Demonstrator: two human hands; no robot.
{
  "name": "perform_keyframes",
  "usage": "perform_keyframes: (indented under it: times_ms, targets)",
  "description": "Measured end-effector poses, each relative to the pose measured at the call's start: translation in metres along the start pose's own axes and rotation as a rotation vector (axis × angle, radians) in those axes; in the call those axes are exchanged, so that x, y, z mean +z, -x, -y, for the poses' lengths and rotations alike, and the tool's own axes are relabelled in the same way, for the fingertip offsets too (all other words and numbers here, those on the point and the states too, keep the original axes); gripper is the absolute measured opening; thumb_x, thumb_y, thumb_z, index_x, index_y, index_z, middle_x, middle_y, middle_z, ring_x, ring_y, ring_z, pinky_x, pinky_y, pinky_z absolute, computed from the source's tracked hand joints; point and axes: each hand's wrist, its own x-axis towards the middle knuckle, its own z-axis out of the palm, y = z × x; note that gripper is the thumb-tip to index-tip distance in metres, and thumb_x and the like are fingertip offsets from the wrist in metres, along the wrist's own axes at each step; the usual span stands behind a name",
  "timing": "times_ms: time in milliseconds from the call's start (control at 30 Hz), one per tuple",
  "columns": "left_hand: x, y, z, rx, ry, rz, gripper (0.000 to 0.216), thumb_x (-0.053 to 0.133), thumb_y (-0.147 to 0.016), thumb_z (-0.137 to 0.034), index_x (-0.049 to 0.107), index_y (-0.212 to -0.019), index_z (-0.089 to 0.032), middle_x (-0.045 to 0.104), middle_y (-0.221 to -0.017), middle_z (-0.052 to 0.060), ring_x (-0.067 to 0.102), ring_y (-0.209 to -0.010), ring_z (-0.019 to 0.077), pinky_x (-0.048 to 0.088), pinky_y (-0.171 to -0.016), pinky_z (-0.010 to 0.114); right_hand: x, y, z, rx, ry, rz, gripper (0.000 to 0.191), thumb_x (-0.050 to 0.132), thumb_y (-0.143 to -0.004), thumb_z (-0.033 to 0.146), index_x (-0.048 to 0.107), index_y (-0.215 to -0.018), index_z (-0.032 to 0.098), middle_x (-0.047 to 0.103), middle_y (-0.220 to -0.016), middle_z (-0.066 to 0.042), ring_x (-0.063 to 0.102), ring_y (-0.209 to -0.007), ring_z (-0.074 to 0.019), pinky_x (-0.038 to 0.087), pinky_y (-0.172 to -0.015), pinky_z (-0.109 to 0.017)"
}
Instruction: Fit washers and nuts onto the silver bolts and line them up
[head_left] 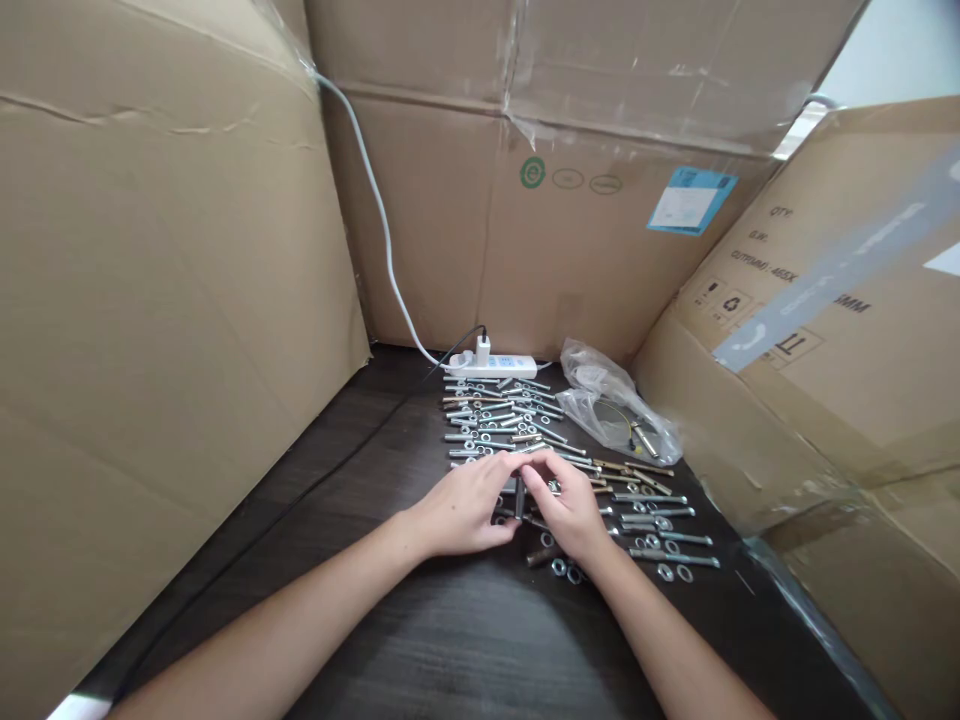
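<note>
My left hand (466, 505) and my right hand (568, 505) meet over the near part of the spread of hardware. Between them is a short dark metal sleeve (519, 498), held roughly upright. The left thumb is by its lower end and the left fingers curl near its top. My right thumb presses near the upper end, while the right fingertips meet the left ones; what they touch there is partly hidden. Under and around the hands lie long bolts (679, 558), nuts (559, 567) and washers (685, 574). A brownish sleeve (544, 556) lies just below the right hand.
Behind the hardware sits a white power strip (517, 367) with a plug (484, 350) in it. A black cable (352, 450) crosses the dark table (420, 640) on the left. A clear plastic bag (600, 385) lies at the back right. Cardboard walls (450, 230) enclose the table.
</note>
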Motion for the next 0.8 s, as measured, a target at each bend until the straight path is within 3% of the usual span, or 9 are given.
perform_keyframes:
  times_ms: [267, 400, 500, 800]
  targets:
    - [-0.0051, 0.0037, -0.0030, -0.009, 0.013, -0.002, 0.064, 0.059, -0.076, -0.023, 0.028, -0.132, -0.024, 0.051, -0.129, 0.008, 0.051, -0.117, 0.0245, 0.045, -0.098, 0.040, 0.0003, 0.0029, 0.0049, -0.026, 0.007, -0.029, 0.014, 0.049, -0.089, 0.030, 0.059, -0.085, 0.021, 0.061, -0.073, -0.001, 0.055, -0.065, -0.0169, 0.044, -0.062, -0.029]
    - [-0.0074, 0.0044, -0.0036, -0.039, -0.033, 0.045, 0.064, 0.060, -0.077, -0.025, 0.029, -0.134, -0.024, 0.052, -0.117, 0.007, 0.056, -0.103, 0.0228, 0.049, -0.088, 0.037, 0.0004, 0.0025, 0.0033, -0.020, -0.014, -0.006, 0.014, 0.052, -0.088, 0.032, 0.060, -0.088, 0.020, 0.061, -0.078, -0.002, 0.054, -0.067, -0.0161, 0.044, -0.064, -0.028]
    - [-0.0070, 0.0054, -0.0035, -0.063, -0.081, 0.072, 0.066, 0.060, -0.077, -0.027, 0.029, -0.135, -0.025, 0.049, -0.112, 0.007, 0.058, -0.092, 0.0212, 0.051, -0.080, 0.036, 0.0029, 0.0014, 0.0031, 0.007, -0.078, -0.044, 0.016, 0.057, -0.085, 0.035, 0.059, -0.084, 0.019, 0.058, -0.074, -0.001, 0.052, -0.064, -0.0149, 0.044, -0.060, -0.027]
    - [-0.0073, 0.0053, -0.0043, -0.056, -0.099, 0.078, 0.068, 0.059, -0.078, -0.030, 0.027, -0.138, -0.027, 0.047, -0.109, 0.006, 0.057, -0.089, 0.0204, 0.051, -0.079, 0.036, 0.0051, 0.0020, 0.0021, 0.066, -0.286, -0.003, 0.020, 0.053, -0.086, 0.037, 0.063, -0.087, 0.019, 0.065, -0.078, -0.003, 0.058, -0.068, -0.0165, 0.048, -0.065, -0.029]
